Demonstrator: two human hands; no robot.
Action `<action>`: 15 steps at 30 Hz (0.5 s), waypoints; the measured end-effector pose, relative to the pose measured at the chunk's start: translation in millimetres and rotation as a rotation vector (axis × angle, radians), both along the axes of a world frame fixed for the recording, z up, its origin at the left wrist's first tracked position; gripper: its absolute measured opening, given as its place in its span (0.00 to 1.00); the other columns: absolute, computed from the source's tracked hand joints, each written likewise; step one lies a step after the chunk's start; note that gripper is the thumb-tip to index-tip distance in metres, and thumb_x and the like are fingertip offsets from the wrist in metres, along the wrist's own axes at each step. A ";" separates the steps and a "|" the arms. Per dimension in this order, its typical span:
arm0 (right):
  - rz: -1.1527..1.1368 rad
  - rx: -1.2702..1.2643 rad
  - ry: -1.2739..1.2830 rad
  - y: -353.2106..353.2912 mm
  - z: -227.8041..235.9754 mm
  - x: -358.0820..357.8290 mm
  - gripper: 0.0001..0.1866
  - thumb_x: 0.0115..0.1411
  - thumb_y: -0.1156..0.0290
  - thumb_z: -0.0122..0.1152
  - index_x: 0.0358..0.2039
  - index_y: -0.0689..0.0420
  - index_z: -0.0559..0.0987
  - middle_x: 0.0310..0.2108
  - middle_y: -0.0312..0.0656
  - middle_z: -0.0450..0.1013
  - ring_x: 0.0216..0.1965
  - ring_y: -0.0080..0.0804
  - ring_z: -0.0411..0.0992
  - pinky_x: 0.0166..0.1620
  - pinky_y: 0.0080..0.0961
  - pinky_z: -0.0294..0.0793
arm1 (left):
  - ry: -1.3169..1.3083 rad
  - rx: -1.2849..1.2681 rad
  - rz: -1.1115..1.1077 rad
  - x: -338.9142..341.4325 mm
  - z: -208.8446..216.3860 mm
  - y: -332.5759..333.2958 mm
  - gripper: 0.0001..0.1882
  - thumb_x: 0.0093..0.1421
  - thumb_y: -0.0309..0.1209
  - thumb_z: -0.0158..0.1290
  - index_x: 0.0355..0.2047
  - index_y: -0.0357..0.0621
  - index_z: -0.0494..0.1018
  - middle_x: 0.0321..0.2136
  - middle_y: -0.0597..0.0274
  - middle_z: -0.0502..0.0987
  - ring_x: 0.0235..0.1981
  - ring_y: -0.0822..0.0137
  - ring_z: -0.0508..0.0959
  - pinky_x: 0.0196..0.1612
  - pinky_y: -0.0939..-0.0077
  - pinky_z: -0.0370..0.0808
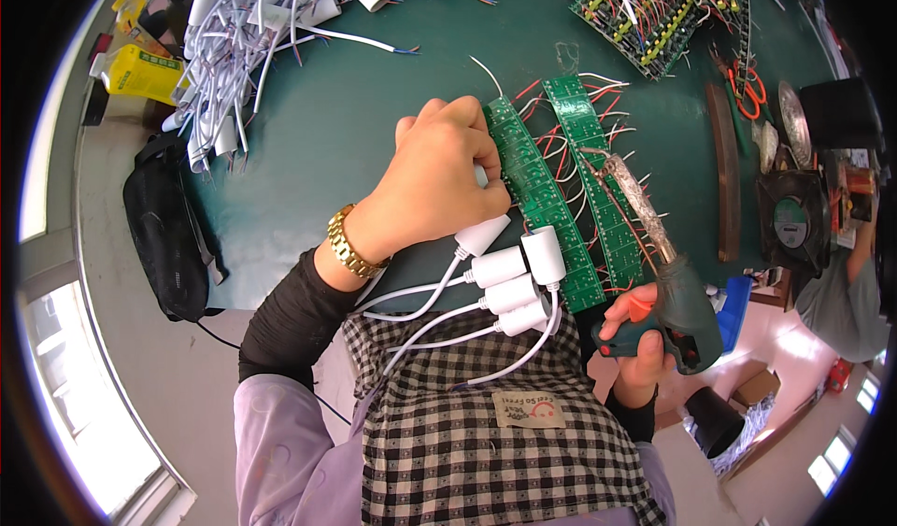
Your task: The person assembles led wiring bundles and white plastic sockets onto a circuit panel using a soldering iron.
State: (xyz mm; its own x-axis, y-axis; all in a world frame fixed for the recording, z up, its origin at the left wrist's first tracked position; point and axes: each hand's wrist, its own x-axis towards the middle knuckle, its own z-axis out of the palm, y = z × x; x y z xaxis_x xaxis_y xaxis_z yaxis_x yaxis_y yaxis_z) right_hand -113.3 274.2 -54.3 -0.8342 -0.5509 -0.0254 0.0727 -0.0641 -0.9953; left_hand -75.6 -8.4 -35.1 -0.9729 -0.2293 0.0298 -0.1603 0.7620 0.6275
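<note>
My left hand [444, 171], with a gold watch at the wrist, is closed at the left edge of a long green circuit board panel [547, 204]. Between its fingers shows part of a white cylindrical cable end [481, 176]; the rest is hidden by the hand. My right hand [640, 344] is wrapped round the dark green handle of a soldering gun [668, 283]. Its bent tip reaches up over a second green board panel [598, 171]. Red and white wires stick out along both panels. Several white cylindrical cable ends [544, 255] lie below the left hand at the table's near edge.
A heap of white cables [248, 59] covers the far left. Stacked wired boards [654, 17] sit at the far right, near orange-handled scissors [747, 96], a brown bar [723, 171] and a fan [792, 218]. A black pouch [163, 227] and yellow bottle [140, 73] are at left.
</note>
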 end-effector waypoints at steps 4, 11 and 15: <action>-0.035 -0.100 0.039 -1.3 -5.8 -2.1 0.27 0.57 0.52 0.53 0.44 0.66 0.66 0.25 0.48 0.70 0.18 0.27 0.68 0.22 0.19 0.70 | 0.106 -0.004 0.014 7.8 -7.4 4.6 0.05 0.44 0.27 0.56 0.22 0.44 0.72 0.30 0.62 0.68 0.35 0.59 0.67 0.40 0.68 0.62; -0.032 -0.108 0.128 8.9 -8.6 2.9 0.26 0.58 0.56 0.51 0.45 0.67 0.65 0.28 0.50 0.70 0.18 0.26 0.67 0.22 0.17 0.69 | 0.173 -0.056 -0.068 55.6 32.3 -12.3 0.29 0.53 0.30 0.57 0.53 0.35 0.59 0.49 0.48 0.65 0.52 0.51 0.65 0.55 0.60 0.62; -0.040 -0.127 0.112 9.6 -7.7 1.6 0.25 0.59 0.57 0.50 0.46 0.67 0.65 0.28 0.50 0.69 0.19 0.26 0.67 0.22 0.17 0.69 | 0.168 -0.456 0.404 37.6 39.4 -118.2 0.28 0.54 0.37 0.56 0.49 0.30 0.64 0.34 0.41 0.74 0.38 0.46 0.74 0.45 0.59 0.71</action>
State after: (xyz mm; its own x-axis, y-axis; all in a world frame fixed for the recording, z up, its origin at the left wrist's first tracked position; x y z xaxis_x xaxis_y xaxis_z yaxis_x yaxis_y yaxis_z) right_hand -111.7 283.8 -62.1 -0.8493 -0.5098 0.1367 -0.0438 -0.1901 -0.9808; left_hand -38.0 -126.6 4.3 -0.7855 -0.5059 0.3565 -0.4188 0.8586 0.2957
